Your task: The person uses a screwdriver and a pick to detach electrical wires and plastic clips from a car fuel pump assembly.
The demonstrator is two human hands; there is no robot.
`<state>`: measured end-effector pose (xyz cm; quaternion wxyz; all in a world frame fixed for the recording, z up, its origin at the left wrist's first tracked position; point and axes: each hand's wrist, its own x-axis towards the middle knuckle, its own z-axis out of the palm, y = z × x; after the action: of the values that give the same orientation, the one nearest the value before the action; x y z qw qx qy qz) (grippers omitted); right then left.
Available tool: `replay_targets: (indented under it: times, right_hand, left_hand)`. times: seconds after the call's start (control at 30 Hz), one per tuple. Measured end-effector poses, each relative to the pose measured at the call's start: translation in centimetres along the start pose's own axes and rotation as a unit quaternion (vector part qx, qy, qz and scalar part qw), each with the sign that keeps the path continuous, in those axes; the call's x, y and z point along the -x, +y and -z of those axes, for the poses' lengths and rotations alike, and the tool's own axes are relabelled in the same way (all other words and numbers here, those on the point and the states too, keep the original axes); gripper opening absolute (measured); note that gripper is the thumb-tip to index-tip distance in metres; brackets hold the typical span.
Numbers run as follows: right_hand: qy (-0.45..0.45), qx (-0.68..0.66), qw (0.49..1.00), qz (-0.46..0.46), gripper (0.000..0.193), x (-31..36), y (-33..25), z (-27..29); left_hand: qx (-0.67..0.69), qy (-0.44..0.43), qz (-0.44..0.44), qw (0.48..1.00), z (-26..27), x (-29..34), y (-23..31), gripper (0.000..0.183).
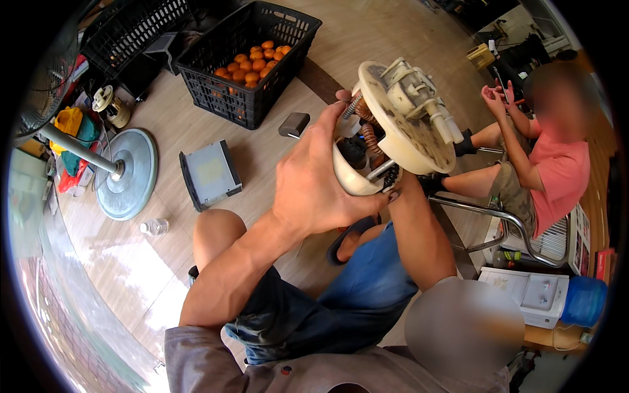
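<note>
A cream-white plastic fuel pump module (409, 131) is raised in front of me, its round top flange tilted to the right. Pipe fittings stand on the flange. Below it show a metal spring, brown corrugated hoses, a steel rod and the open cup-shaped body. My left hand (308, 177) is wrapped around the left side of the cup, thumb along its lower edge and fingers up by the spring. Behind the module ends my right forearm; of my right hand (409, 187) only the wrist area shows, and the fingers are hidden.
Ahead stands a black crate (252, 101) of oranges. A metal box-shaped unit (211, 173), a small dark block (294, 124), a bottle (154, 227) and a round fan base (126, 173) are left. Another pump module (116, 110) stands beyond. At right, a person (557, 170) sits near a chair frame (504, 216).
</note>
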<state>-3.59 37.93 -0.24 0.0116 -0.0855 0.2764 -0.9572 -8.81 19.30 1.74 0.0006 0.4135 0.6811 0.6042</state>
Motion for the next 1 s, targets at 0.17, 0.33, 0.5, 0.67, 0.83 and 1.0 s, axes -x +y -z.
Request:
replay_targets:
  times: [0.17,0.33,0.5,0.67,0.83,1.0]
  right_hand:
    - [0.079,0.097,0.989,0.083,0.057,0.0,-0.2,1.5]
    - [0.132,0.103,0.979,0.114,0.051,0.4,0.4,1.9]
    - [0.163,0.074,0.978,0.105,0.049,0.3,0.2,0.5]
    - [0.165,0.117,0.974,0.100,0.050,0.1,0.1,1.2]
    - [0.174,0.145,0.971,0.083,0.050,0.0,-0.4,1.5]
    - [0.127,0.079,0.987,0.059,0.048,0.2,0.3,0.4]
  left_hand:
    - [-0.006,0.016,-0.002,1.000,0.0,0.0,-0.1,0.120]
    - [0.011,0.009,0.003,1.000,0.0,0.1,-0.3,0.119]
    - [0.014,0.014,-0.005,1.000,-0.2,-0.1,-0.3,0.119]
    - [0.005,-0.003,-0.001,1.000,0.1,-0.1,-0.2,0.119]
    - [0.020,-0.010,0.023,0.999,0.3,-0.3,-0.1,0.121]
    - [0.023,-0.013,0.030,0.999,0.6,-0.4,0.3,0.121]
